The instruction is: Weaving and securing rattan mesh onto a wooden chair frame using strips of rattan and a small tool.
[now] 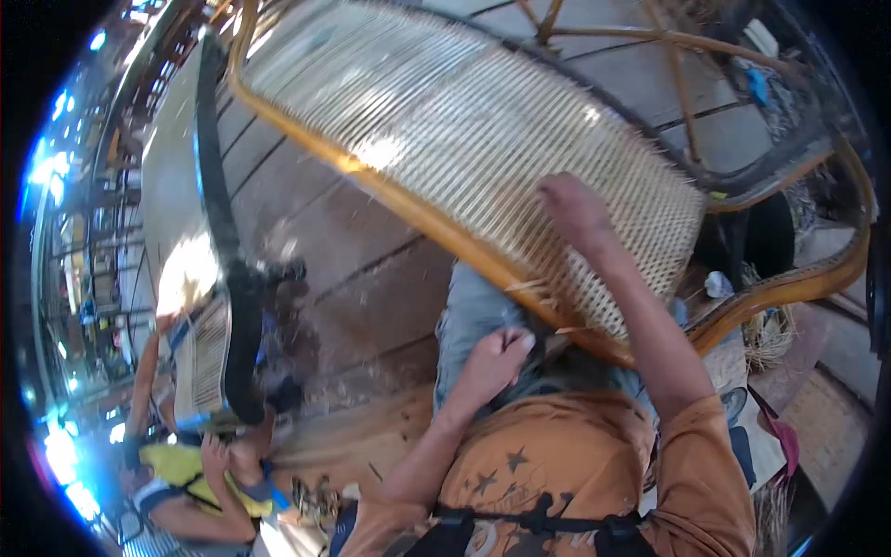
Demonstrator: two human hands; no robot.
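A curved wooden frame with woven cane webbing lies across my lap. Long parallel strands fill its far part, and an open lattice of crossed strands shows at the near right end. Over the webbing is my right hand, its fingers closed together; what they pinch, if anything, is too small to see. My left hand is closed just outside the near rail, above my thigh, and its grip is hidden. Between the hands, loose cane ends stick out at the rail.
At the left, another person in yellow handles a second dark-framed cane panel. The frame's curved end reaches far right, near a bundle of cane strands. Wooden legs of another piece stand at the back on the tiled floor.
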